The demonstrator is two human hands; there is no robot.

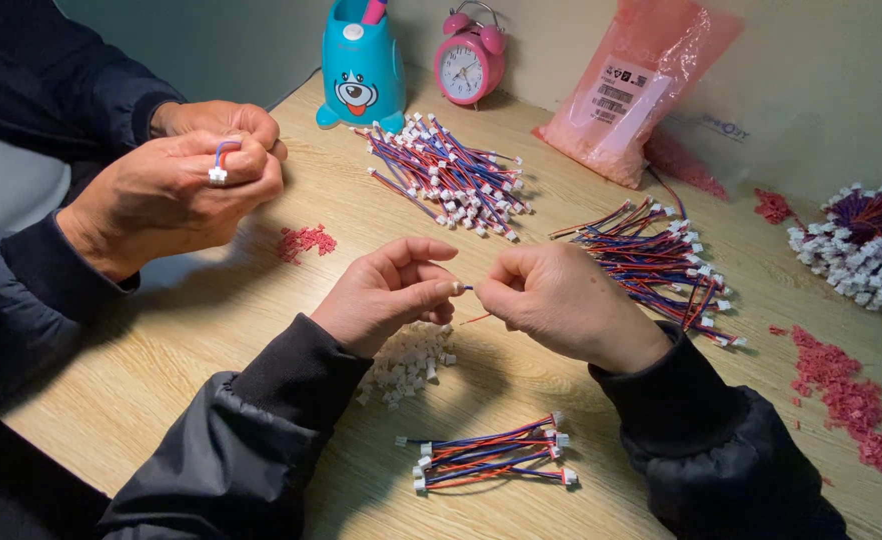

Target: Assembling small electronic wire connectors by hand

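Note:
My left hand [391,290] pinches a small white connector at its fingertips. My right hand [561,300] pinches thin red and blue wires that meet the connector between the two hands. Below my left hand lies a heap of loose white connectors [406,365]. A small bundle of finished red and blue wires with white plugs [491,462] lies near the table's front edge. To the right of my right hand spreads a pile of red and blue wires [661,262].
A co-worker's hands [186,180] at the left hold a looped wire with a white plug. Another wire pile [451,175], a blue pen holder [361,70], a pink alarm clock [471,60], a pink bag [641,85], red scraps [851,400] and a plug heap [866,245] stand around.

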